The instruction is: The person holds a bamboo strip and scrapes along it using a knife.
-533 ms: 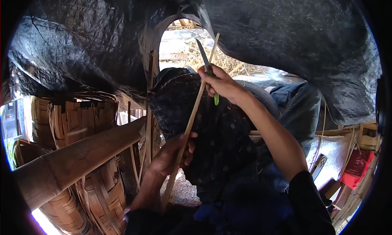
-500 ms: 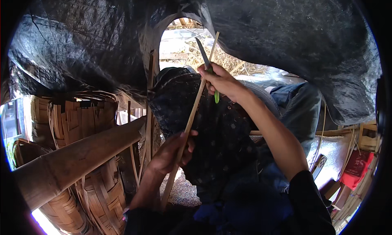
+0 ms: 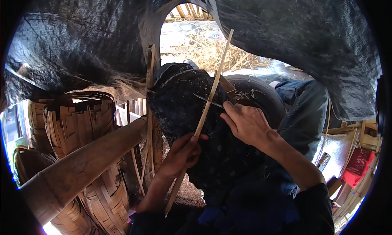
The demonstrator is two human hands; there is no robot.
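Observation:
A long, pale bamboo strip runs slantwise away from me over the dark, spotted cloth on my lap. My left hand is closed around its lower part, and the near end sticks out below that hand. My right hand is closed on a knife, whose thin blade points left and crosses the strip above my left hand. The knife's handle is hidden inside my fist. Small shavings lie on the cloth near the blade.
A thick bamboo pole slants along my left, beside several woven baskets. Black plastic sheeting hangs ahead around an opening with a heap of shavings. A tyre stands beyond my right hand; a red bag hangs far right.
My right hand has come down and rightward, and the knife has turned from pointing up to lying across the strip. The strip's far end has shifted right; my left hand still grips it.

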